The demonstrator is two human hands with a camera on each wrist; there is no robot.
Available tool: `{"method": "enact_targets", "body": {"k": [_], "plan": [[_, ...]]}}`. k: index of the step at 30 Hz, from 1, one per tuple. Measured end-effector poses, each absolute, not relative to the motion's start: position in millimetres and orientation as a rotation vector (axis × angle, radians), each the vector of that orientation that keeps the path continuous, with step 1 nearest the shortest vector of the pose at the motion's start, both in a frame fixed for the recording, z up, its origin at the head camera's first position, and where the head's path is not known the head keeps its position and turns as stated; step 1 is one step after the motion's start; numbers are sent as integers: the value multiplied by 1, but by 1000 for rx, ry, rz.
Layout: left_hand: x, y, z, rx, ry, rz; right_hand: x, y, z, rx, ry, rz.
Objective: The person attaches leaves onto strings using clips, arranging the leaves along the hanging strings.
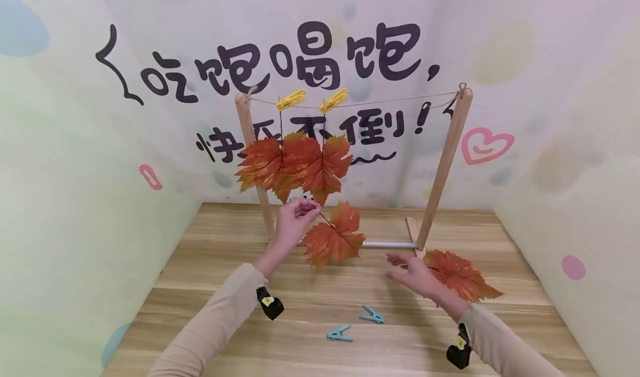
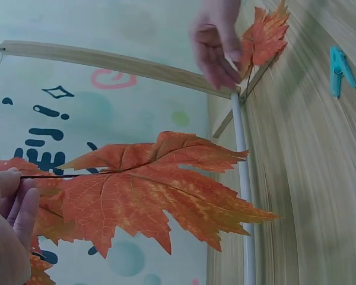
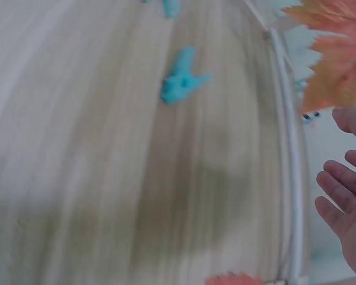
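Observation:
My left hand [image 1: 295,221] pinches the thin dark stem of an orange-red artificial maple leaf [image 1: 336,238], whose blade points down and right. In the left wrist view that leaf [image 2: 148,184] spreads out from the fingertips. To its right, my right hand [image 1: 412,274] hovers over the table with loosely bent fingers and holds nothing. Two similar leaves [image 1: 322,163] hang by their stems from a string, each under a yellow clothespin [image 1: 334,100]. Another leaf [image 1: 460,276] lies on the table beside the right wrist. Two blue clothespins [image 1: 372,315] lie nearer the front.
A wooden frame, with a left post [image 1: 250,138] and a right post [image 1: 445,166], carries the string [image 1: 390,100] across its top. A pale rod [image 1: 390,245] joins the posts low down. Behind the wooden table [image 1: 225,332] stands a printed wall covering [image 1: 310,10].

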State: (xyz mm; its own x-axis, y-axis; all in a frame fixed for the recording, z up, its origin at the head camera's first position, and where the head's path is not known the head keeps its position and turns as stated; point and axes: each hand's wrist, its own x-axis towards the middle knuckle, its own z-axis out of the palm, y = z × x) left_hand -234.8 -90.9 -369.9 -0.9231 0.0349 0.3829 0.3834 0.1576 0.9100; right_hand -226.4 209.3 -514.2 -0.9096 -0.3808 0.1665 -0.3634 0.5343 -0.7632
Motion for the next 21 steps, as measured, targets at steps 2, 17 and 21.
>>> {"method": "enact_targets", "body": {"k": [2,17,21], "plan": [[-235,-92,-369,-413,-2164,-1838,-223,203,-522,-714,2742,-1266],[-235,-97,-376,-454,-2127,-1850,-201,165,-548,-900,2604,-991],[-235,-98,-377,-456,-2129,-1841,-198,159,-553,-861,2557,-995]]}}
